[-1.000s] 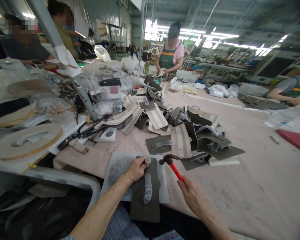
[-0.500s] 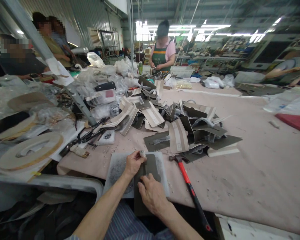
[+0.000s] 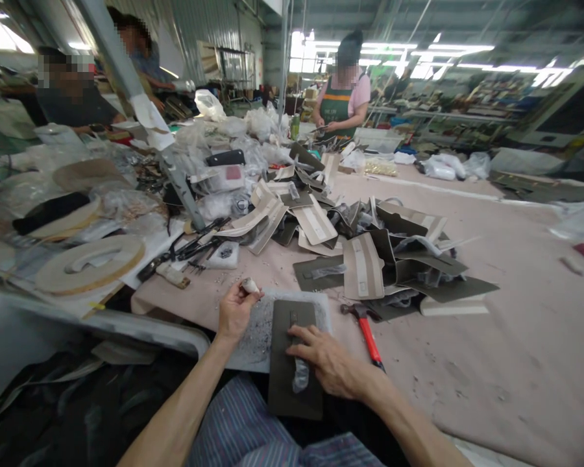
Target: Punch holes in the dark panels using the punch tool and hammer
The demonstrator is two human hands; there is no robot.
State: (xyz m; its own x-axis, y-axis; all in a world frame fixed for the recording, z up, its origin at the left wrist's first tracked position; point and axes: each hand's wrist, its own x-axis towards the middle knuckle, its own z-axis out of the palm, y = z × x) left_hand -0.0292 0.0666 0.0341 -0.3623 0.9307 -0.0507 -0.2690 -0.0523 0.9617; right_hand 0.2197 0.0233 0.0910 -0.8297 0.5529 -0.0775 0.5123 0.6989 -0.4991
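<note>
Noting the dark panel (image 3: pixel 282 371) across the near edge of the worktop (image 3: pixel 496 376), long axis pointing away from us. Our right hand (image 3: pixel 328 360), the nearer, rests on it, fingers apart; our left hand (image 3: pixel 233 314), clamped on a pale-topped tool (image 3: pixel 249 285), stands left of the panel's far end.

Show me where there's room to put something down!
The widest open patch of table is right of the hammer and the pile of flat pieces, with small bits scattered. A smaller one lies between that pile and the white bags. The left is crowded with rolls, tools and plastic.
</note>
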